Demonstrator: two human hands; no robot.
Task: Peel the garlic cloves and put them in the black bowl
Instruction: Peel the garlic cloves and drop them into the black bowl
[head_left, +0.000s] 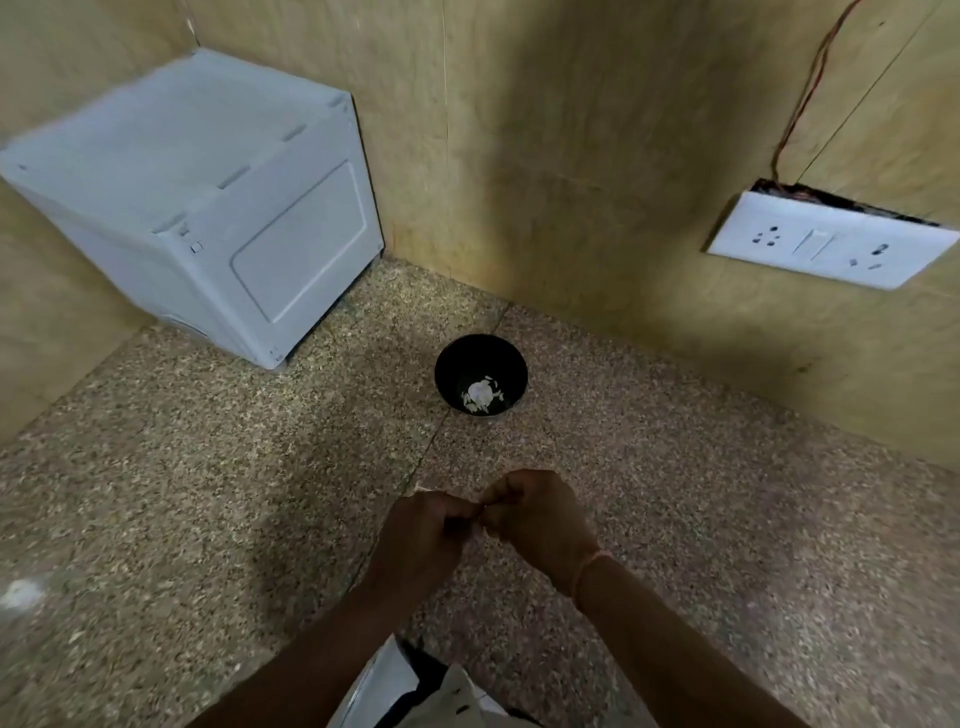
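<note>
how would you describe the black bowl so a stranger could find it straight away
Start at the big pale grey box in the back left corner of the speckled stone counter. Just to its right sits the black bowl. It is the only round, dark thing there, with white bits in its bottom.

From your left hand (431, 532) and right hand (543, 517), open counter (311, 467) runs straight up to the black bowl (456, 361) at mid-frame. The white box (208, 208) blocks the upper left; the wooden wall (597, 208) stands close behind the bowl and along the right.
</note>
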